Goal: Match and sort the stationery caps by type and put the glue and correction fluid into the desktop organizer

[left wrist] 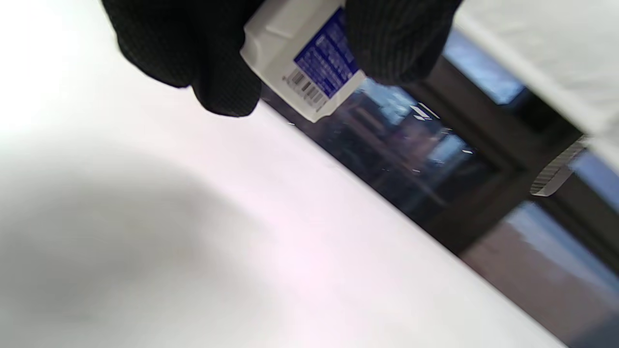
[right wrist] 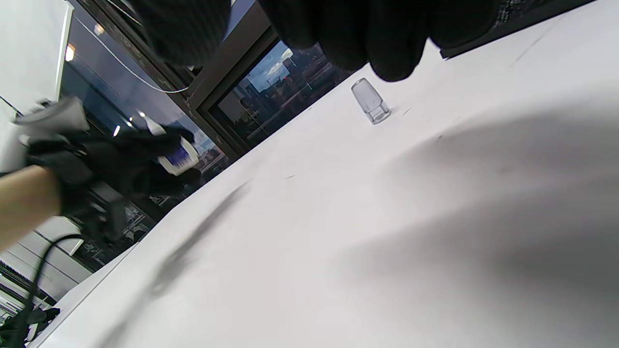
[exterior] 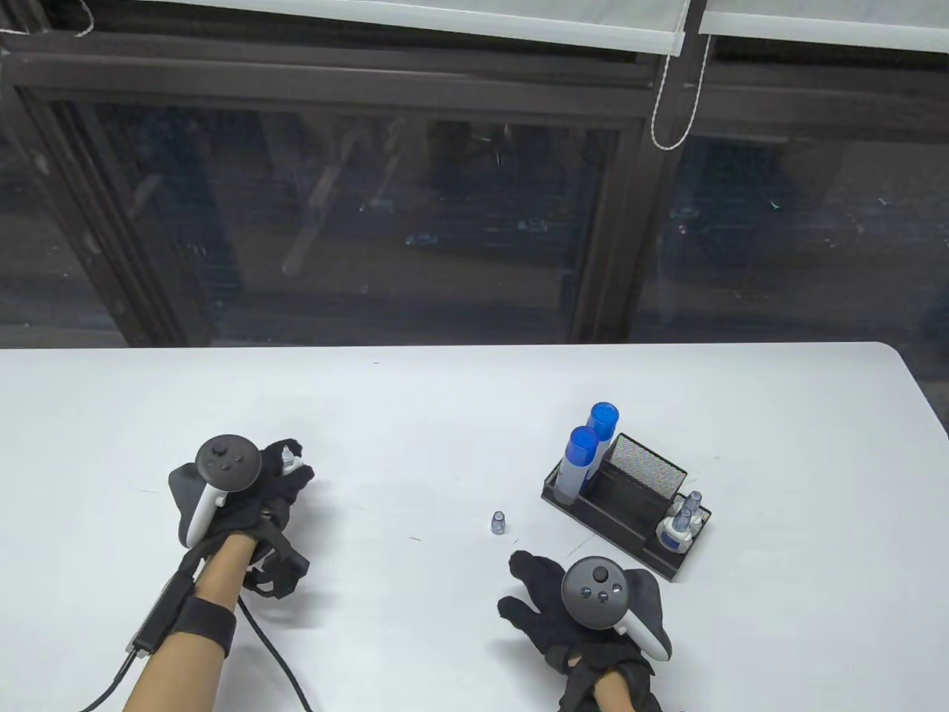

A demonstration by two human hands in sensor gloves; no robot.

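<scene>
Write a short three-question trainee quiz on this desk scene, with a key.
1. True or false: the left hand holds a small white bottle.
2. Where does the clear cap stand? A) inside the black organizer B) on the table, beyond the right hand C) in the left hand
3. Fill in: the two glue sticks in the organizer have ___ caps.

Key: 1 true; 2 B; 3 blue.
</scene>
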